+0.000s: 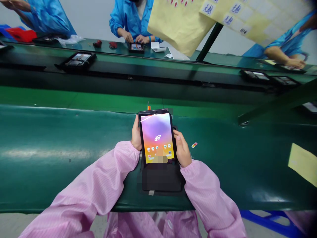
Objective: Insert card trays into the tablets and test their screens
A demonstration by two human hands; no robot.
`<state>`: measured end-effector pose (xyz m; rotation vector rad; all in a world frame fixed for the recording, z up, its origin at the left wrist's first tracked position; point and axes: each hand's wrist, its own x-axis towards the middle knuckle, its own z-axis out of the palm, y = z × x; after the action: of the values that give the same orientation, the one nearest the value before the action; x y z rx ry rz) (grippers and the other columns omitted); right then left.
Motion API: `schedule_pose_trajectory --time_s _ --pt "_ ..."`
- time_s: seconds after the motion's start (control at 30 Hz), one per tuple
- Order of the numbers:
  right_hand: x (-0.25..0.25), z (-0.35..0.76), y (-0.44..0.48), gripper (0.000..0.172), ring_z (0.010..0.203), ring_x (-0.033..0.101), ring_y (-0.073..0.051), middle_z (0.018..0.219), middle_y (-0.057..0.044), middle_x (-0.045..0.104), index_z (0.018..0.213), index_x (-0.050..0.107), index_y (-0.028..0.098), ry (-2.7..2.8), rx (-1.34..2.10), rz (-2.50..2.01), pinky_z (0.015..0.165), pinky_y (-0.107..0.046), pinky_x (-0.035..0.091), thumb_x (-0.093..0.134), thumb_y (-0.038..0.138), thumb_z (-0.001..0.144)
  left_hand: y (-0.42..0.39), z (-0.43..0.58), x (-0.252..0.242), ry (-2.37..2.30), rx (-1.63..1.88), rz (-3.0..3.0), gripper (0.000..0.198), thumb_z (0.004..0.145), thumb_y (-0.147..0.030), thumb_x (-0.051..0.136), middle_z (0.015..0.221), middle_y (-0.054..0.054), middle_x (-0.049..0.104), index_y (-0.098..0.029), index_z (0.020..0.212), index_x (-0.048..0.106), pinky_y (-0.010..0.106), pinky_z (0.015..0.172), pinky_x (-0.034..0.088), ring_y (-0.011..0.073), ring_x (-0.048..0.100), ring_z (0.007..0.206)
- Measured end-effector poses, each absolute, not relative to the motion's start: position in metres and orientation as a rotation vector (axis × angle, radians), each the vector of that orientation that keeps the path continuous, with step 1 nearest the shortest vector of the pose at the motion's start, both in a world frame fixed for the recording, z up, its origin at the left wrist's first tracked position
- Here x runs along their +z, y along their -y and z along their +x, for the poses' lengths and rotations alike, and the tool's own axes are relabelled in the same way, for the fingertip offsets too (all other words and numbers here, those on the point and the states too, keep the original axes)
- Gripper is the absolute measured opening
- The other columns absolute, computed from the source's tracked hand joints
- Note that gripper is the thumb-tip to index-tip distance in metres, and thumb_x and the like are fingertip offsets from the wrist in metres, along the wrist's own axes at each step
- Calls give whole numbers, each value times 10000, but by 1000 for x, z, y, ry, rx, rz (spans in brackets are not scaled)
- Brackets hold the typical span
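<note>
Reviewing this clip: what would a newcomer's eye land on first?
The lit tablet stands out at centre, held by the left hand and right hand over a green conveyor belt. Beyond it, a co-worker in a blue smock handles another tablet. Yellow paper sheets hang at top.

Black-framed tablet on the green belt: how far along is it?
Done: the black-framed tablet is on, showing a purple-orange home screen with app icons. In hand: the left hand and right hand hold its sides. Left: more tablets in black trays sit on the far green conveyor belt; whether they await the same handling cannot be told.
</note>
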<state>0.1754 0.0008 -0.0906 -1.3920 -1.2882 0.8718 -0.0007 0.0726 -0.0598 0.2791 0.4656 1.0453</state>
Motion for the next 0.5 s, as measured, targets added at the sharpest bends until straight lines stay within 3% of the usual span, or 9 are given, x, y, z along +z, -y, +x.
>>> schedule_pose_trajectory --time_s 0.5 --pt "-83 175 -3 489 1181 576 -242 1251 -62 646 1183 606 246 1258 866 -1394 1049 -435 416 377 596 929 -72 -3 -62 -435 1016 281 689 850 -695 409 1002 100 739 -122 1125 675 373 892 518 265 698 925"
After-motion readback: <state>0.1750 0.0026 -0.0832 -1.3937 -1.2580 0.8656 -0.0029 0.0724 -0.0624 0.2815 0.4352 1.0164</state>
